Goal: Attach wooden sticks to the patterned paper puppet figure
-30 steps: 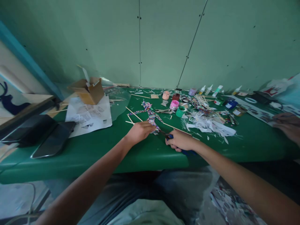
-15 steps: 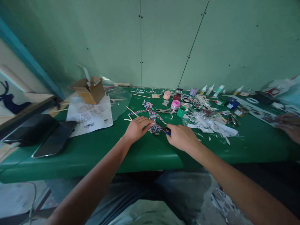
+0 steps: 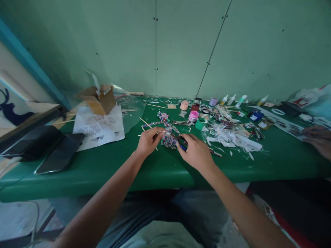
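I am pinching the near end of the multicoloured paper cut-out [image 3: 167, 132] with my left hand [image 3: 148, 141], fingers closed on its edge just left of the frame's centre. My right hand [image 3: 195, 151] is gripping the blue-handled scissors [image 3: 182, 143], fingers curled through the loops, with the blades meeting the cut-out just beside my left fingertips. The cut-out is lying flat on the green table [image 3: 103, 165], stretching away from me toward the middle of the frame. Thin wooden sticks [image 3: 146, 123] are lying beside it on the left. Right of my hands, a heap of white paper scraps [image 3: 232, 136] is spreading out, and small paint pots [image 3: 192, 115] are standing behind it. At the far right edge, another person's hand [image 3: 319, 139] is resting on the table. A cardboard box [image 3: 99, 100] is sitting on printed sheets [image 3: 98, 125] in the upper left.
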`<state>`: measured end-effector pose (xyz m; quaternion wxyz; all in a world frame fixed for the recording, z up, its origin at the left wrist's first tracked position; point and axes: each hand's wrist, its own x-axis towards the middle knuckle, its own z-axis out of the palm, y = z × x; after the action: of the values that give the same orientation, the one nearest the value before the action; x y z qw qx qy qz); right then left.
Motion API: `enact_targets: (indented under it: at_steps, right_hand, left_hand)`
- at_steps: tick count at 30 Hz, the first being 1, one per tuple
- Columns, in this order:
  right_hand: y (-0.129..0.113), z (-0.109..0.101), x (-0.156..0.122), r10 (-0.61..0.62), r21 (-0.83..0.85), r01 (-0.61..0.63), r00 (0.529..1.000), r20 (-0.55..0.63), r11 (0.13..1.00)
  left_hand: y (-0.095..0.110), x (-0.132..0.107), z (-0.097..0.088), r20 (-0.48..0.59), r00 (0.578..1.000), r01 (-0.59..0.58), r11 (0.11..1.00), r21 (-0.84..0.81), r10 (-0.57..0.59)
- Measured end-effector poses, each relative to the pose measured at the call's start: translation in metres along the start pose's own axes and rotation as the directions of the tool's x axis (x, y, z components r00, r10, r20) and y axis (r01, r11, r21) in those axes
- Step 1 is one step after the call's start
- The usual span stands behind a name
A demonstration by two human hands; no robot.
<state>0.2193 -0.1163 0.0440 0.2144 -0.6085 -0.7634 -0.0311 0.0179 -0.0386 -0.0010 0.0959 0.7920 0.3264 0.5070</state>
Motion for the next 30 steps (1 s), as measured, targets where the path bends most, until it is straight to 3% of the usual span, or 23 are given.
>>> enact_targets:
  at_steps: [8, 21, 27, 30]
  right_hand:
    - [-0.016, 0.014, 0.008, 0.051, 0.063, -0.048, 0.998, -0.043, 0.997]
    - [-0.018, 0.016, 0.011, 0.050, 0.091, -0.045, 0.998, -0.044, 0.995]
    - [-0.015, 0.015, 0.015, 0.083, 0.014, -0.084, 0.996, 0.041, 0.996]
    - [-0.016, 0.017, 0.018, 0.114, -0.037, -0.111, 0.990, 0.088, 0.993]
  left_hand:
    - [0.000, -0.001, -0.001, -0.064, 0.994, 0.088, 0.993, -0.074, -0.093]
    - [0.001, -0.001, -0.001, -0.067, 0.995, 0.067, 0.995, -0.080, -0.073]
    - [0.001, 0.003, -0.006, 0.048, 0.997, 0.057, 0.998, 0.016, -0.058]
    - [-0.001, 0.004, -0.004, 0.052, 0.998, 0.044, 0.998, 0.043, -0.046]
